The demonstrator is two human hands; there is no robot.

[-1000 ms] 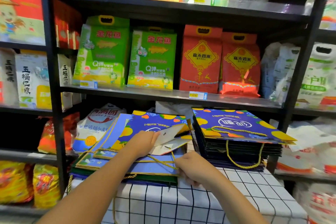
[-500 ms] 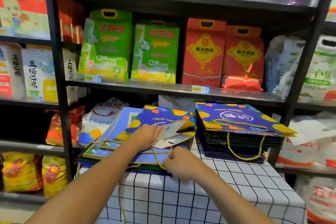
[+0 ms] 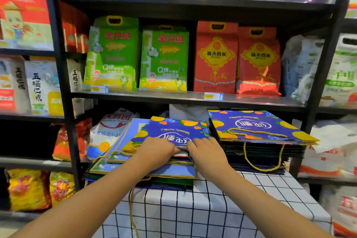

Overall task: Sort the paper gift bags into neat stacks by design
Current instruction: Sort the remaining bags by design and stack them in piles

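Mid-sort, I'd say: I'm picking the top blue fruit-print gift bag off the mixed pile on the left of the checked tablecloth. Both hands sit at its near edge, by the mouth w/ the gold cord handle. My left hand has fingers curled down over the edge & looks to be gripping the bag there; my right hand is just beside it, fingertips tucked at the same edge, prob. pinching it too, tho the exact hold is hidden under my knuckles. The bag lies flat, slightly askew on paler blue bags underneath, w/ dark green ones lower down. The matching stack, same orange-&-blue print, stands just to the right, near my right hand, fairly square. Next move, I reckon: lift the bag clear w/o snagging cords, carry it right & lay it edge-aligned on that stack.
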